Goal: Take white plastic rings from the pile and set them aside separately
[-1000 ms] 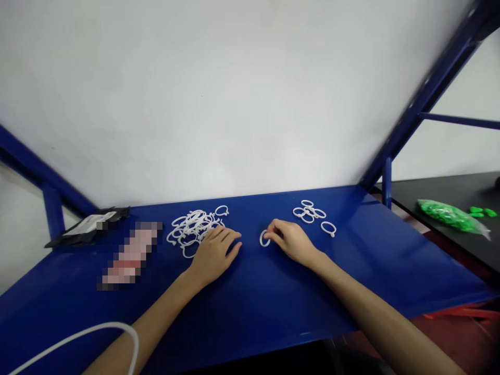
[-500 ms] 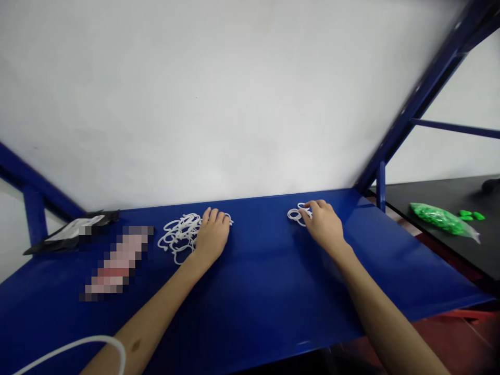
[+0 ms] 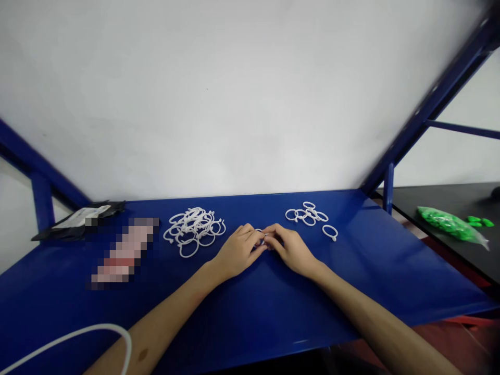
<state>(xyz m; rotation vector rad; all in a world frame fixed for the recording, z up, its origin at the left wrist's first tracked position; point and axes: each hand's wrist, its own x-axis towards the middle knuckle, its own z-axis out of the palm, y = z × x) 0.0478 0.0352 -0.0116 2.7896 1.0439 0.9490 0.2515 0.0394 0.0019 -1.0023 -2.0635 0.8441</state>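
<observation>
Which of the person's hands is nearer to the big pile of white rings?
Left. The left hand is just right of the pile of white rings; the right hand is farther right, beyond the left one.

Our rings (image 3: 195, 222) are white, against a plain deep-blue counter (image 3: 250, 323), dark-blue frame bars (image 3: 423, 110) and a greyish-white wall (image 3: 242, 104). We see a black packet (image 3: 113, 208) with a whitish label (image 3: 78, 216), a pixelated pinkish patch (image 3: 133, 239) with a redder band (image 3: 119, 262), and a white cable (image 3: 97, 327). The right-hand counter (image 3: 464, 197) is black, the bagged pieces (image 3: 445, 225) bright green.
</observation>
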